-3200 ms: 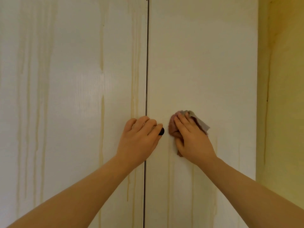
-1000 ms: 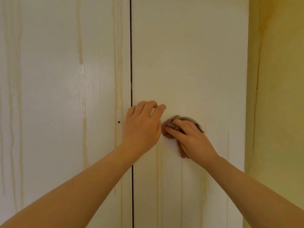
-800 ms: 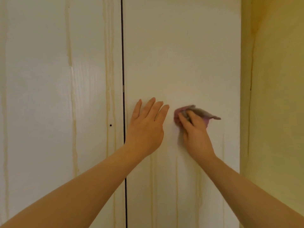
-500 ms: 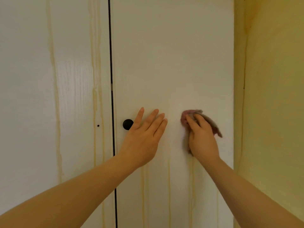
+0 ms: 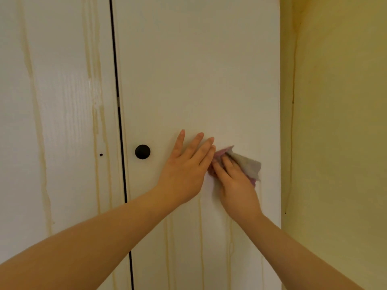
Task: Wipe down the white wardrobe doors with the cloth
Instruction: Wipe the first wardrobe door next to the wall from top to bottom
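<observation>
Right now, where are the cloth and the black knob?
cloth (image 5: pixel 247 164), head view, on its grey fold.
black knob (image 5: pixel 142 151), head view, on its round face.

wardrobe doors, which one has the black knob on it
The right door, beside the yellow wall: the black knob sits near its left edge. The left door shows only a small dark hole.
</observation>
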`<state>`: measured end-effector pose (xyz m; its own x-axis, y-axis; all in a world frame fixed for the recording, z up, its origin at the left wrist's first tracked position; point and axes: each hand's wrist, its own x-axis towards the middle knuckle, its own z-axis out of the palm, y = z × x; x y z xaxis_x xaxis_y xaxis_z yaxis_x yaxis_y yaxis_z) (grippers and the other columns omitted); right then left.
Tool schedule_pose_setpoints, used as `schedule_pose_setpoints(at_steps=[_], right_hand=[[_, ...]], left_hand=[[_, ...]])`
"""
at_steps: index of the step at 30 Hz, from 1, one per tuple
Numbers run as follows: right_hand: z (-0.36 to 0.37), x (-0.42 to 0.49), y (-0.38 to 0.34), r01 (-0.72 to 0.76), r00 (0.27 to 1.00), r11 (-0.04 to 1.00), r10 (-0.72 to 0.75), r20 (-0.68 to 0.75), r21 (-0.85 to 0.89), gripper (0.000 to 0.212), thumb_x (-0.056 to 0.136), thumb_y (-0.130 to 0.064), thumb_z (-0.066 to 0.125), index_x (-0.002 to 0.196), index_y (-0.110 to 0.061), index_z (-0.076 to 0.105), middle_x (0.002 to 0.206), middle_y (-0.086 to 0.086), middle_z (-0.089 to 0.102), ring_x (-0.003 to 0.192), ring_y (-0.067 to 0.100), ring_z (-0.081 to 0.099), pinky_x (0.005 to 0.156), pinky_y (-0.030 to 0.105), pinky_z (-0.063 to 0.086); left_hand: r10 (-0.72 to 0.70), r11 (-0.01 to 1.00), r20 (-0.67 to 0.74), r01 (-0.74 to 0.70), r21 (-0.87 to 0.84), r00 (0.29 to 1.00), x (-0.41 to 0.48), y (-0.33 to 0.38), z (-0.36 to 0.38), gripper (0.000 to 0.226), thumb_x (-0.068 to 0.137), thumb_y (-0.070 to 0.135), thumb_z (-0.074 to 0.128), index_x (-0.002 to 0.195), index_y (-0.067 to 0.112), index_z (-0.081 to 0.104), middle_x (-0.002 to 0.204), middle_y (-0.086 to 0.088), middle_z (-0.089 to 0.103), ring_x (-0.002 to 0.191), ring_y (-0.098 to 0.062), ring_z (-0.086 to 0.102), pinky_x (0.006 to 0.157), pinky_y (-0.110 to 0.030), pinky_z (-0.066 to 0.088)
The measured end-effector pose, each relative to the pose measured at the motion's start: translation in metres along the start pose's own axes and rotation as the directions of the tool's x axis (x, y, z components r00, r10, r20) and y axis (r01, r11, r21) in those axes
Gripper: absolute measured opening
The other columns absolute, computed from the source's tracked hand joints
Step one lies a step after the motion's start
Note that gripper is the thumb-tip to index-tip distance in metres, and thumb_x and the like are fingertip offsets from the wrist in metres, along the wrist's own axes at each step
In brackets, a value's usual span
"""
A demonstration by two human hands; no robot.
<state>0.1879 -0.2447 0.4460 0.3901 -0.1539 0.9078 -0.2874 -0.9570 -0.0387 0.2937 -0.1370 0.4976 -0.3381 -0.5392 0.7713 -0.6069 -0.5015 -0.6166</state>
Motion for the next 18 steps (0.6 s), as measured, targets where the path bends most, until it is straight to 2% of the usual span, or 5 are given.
schedule_pose_setpoints(at_steps=[2, 5, 7, 13, 18], right_hand=[[-0.009, 0.004, 0.015, 0.029, 1.0, 0.999, -0.029, -0.001, -0.025, 0.05, 0.083, -0.012, 0.032, 0.127, -0.01, 0.055, 0.134, 0.014, 0.052, 0.12, 0.029, 0.054, 0.088, 0.042, 0.051], [-0.021, 0.024, 0.037, -0.351, 0.936, 0.933, 0.35, 0.026, 0.08, 0.052, 0.093, -0.005, 0.033, 0.143, -0.02, 0.034, 0.152, 0.002, 0.027, 0.13, 0.026, 0.041, 0.095, 0.042, 0.047], [-0.02, 0.028, 0.026, -0.464, 0.885, 0.876, 0.463, 0.042, 0.129, 0.052, 0.094, -0.003, 0.034, 0.143, -0.019, 0.032, 0.153, 0.002, 0.023, 0.135, 0.023, 0.032, 0.105, 0.035, 0.034], [-0.017, 0.016, 0.016, -0.353, 0.932, 0.906, 0.363, 0.002, 0.232, 0.049, 0.094, -0.004, 0.037, 0.14, -0.022, 0.039, 0.15, -0.006, 0.029, 0.14, 0.011, 0.022, 0.113, 0.031, 0.025], [-0.039, 0.043, 0.064, -0.575, 0.792, 0.682, 0.602, 0.101, 0.452, 0.048, 0.099, -0.008, 0.031, 0.144, -0.023, 0.031, 0.15, -0.003, 0.03, 0.135, 0.016, 0.03, 0.106, 0.021, 0.021]], left_hand=[[-0.001, 1.0, 0.001, 0.001, 0.002, 1.0, 0.002, 0.007, 0.006, 0.051, 0.087, 0.018, 0.031, 0.127, 0.002, 0.057, 0.137, -0.013, 0.052, 0.129, -0.036, 0.045, 0.112, -0.056, 0.005], [-0.022, 1.0, 0.005, 0.022, 0.015, 1.0, 0.003, 0.015, 0.012, 0.047, 0.086, 0.018, 0.04, 0.128, 0.004, 0.058, 0.137, -0.013, 0.052, 0.132, -0.036, 0.042, 0.113, -0.057, 0.006], [-0.028, 1.0, -0.011, 0.028, 0.007, 1.0, 0.005, 0.016, 0.012, 0.046, 0.085, 0.017, 0.042, 0.126, 0.005, 0.059, 0.136, -0.012, 0.054, 0.131, -0.034, 0.043, 0.112, -0.058, 0.007], [0.017, 1.0, -0.05, -0.018, -0.02, 0.999, 0.03, 0.019, 0.011, 0.049, 0.087, 0.017, 0.033, 0.126, 0.002, 0.058, 0.135, -0.012, 0.055, 0.132, -0.033, 0.043, 0.111, -0.057, 0.006], [0.096, 0.995, -0.064, -0.096, -0.005, 0.993, 0.044, 0.034, 0.013, 0.05, 0.088, 0.018, 0.033, 0.13, 0.005, 0.055, 0.137, -0.01, 0.053, 0.133, -0.032, 0.041, 0.111, -0.057, 0.008]])
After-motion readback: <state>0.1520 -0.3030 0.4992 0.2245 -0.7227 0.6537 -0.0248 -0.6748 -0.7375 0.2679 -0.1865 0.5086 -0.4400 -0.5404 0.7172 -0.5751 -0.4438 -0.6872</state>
